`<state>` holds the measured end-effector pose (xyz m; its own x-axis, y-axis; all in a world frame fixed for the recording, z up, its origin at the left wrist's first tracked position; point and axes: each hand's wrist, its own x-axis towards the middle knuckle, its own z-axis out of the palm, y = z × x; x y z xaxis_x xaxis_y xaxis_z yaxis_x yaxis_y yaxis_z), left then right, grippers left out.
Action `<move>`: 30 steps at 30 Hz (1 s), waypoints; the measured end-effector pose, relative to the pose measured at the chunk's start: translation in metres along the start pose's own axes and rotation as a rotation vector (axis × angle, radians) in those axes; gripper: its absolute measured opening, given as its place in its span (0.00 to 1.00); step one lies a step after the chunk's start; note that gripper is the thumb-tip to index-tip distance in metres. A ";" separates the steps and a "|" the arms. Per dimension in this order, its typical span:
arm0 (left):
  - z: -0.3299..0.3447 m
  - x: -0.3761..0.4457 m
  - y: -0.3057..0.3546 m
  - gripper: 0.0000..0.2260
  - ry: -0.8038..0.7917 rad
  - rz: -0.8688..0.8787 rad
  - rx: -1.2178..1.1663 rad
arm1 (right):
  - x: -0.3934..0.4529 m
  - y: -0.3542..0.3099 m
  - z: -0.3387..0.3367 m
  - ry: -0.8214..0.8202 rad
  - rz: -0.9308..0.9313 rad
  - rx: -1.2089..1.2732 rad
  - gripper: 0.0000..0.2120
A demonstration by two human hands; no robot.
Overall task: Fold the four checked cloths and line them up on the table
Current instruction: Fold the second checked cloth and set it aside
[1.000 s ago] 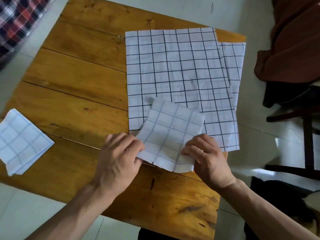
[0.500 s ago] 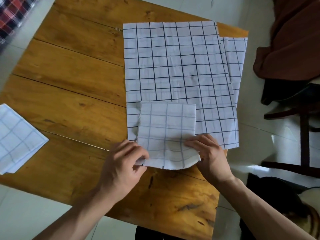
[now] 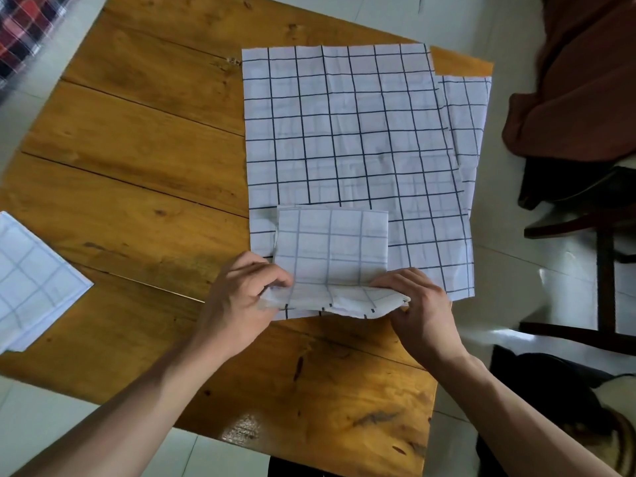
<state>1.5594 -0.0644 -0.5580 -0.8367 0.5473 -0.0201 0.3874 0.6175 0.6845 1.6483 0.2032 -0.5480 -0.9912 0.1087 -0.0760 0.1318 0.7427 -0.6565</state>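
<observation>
Filling most of your view, the orange-brown plank wooden table (image 3: pixel 144 173) runs from ten o'clock down to five o'clock. On its far right part, from the centre out toward one o'clock, lies the large unfolded white cloth with dark grid lines (image 3: pixel 347 132), spread flat. A second unfolded checked cloth (image 3: pixel 468 132) lies under it and shows as a strip along its right edge, near two o'clock, hanging past the table edge.

At nine o'clock, at the table's left edge, sits a folded white checked cloth with pale blue lines (image 3: pixel 31 284), turned at an angle and well apart from the others, partly overhanging the edge.

Just below centre, on the near edge of the large cloth, you have the small folded checked cloth (image 3: pixel 330 249), its far part lying flat and its near edge rolled up between your hands.

Your left hand (image 3: pixel 241 297) pinches the near left corner of that small cloth, fingers curled over it. Your right hand (image 3: pixel 420 304) grips the near right corner, fingers curled around the raised fold.

At two o'clock, off the table, a brown fabric heap (image 3: pixel 578 80) lies over a dark wooden chair (image 3: pixel 605 270).
</observation>
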 end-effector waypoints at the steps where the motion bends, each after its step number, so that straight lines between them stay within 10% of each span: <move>1: 0.000 0.000 0.002 0.15 0.010 -0.008 0.013 | 0.001 -0.001 -0.001 0.002 -0.002 0.007 0.17; 8: 0.008 0.006 0.004 0.11 0.105 -0.194 0.003 | 0.007 0.004 0.003 0.044 0.102 0.083 0.02; 30: 0.020 0.035 0.014 0.12 0.178 -0.405 0.104 | 0.034 -0.008 -0.004 0.035 0.366 -0.026 0.12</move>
<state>1.5436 -0.0248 -0.5636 -0.9789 0.1496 -0.1394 0.0442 0.8205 0.5699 1.6134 0.2037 -0.5429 -0.8773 0.3926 -0.2761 0.4783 0.6671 -0.5711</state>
